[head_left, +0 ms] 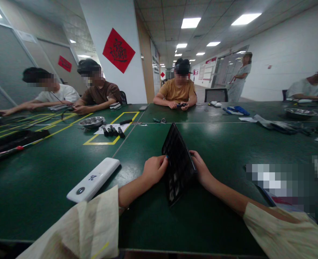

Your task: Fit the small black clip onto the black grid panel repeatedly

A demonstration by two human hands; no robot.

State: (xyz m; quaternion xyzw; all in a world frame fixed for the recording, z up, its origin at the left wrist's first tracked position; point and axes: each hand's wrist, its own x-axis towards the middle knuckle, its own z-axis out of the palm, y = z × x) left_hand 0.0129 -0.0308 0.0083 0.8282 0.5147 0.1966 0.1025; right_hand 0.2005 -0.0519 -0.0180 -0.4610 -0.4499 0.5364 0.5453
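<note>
A flat black gridded tray (178,162) stands tilted on its edge on the dark green table (53,172) right in front of me. My left hand (155,169) grips its left side with curled fingers. My right hand (200,168) holds the tray's right side, thumb along the edge. Both of my forearms come in from the bottom in pale sleeves.
A white power bank (94,179) lies left of my left arm. Farther back are a metal bowl (92,122), several small black parts (113,131) on paper inside yellow tape lines, and scissors (160,120). Several people sit around the table; one stands at the back right.
</note>
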